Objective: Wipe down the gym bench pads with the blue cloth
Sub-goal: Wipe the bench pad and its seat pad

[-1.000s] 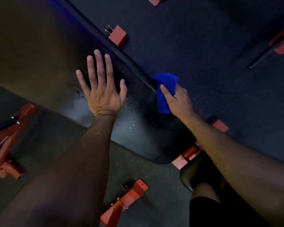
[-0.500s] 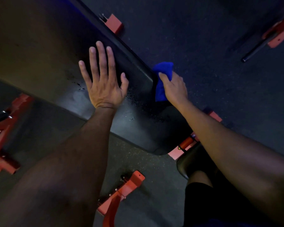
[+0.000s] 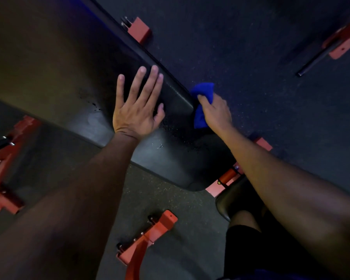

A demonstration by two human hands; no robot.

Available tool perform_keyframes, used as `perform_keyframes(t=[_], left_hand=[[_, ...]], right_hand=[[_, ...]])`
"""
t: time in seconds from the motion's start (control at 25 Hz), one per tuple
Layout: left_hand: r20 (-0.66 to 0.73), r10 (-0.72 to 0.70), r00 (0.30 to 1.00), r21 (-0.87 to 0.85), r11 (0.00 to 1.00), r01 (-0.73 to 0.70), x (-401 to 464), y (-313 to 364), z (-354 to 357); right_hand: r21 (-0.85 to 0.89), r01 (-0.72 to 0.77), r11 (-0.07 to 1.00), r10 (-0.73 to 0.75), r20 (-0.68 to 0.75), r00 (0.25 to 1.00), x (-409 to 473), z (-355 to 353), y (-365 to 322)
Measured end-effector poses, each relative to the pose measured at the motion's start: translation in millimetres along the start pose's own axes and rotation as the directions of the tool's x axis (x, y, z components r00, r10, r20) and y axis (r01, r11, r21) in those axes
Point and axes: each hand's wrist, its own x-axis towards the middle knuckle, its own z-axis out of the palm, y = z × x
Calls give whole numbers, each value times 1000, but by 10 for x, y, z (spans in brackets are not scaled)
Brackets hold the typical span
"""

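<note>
This is a gym, seen from above in dim light. A long black padded bench pad with a vinyl sheen runs from the far left toward the near right, and a second, smaller black seat pad sits just beyond its near end. Red-orange steel frame parts hold it up: a foot bracket at the far edge, a bolted leg in the near middle, more frame at the left. The floor is dark speckled rubber matting. At the far right another red bracket with a black bar rests on that floor.
</note>
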Motion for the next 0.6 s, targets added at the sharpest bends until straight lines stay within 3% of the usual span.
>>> perform_keyframes(t=[0.08, 0.2, 0.32, 0.48, 0.6], left_hand=[[18, -4, 1000, -5, 1000, 4, 1, 3, -19], [65, -20, 998, -35, 999, 22, 34, 13, -38], [54, -27, 998, -25, 999, 28, 0, 24, -13], [34, -32, 999, -13, 999, 32, -22, 5, 7], [30, -20, 999, -8, 1000, 21, -2, 20, -3]], right_hand=[[15, 73, 997, -73, -10, 997, -4, 50, -141], [8, 114, 993, -114, 7, 993, -99, -204, 235], [-14, -85, 996, 84, -72, 994, -120, -513, 874], [62, -212, 975, 208, 68, 976, -209, -281, 1318], [139, -365, 921, 356, 82, 931, -186, -260, 1453]])
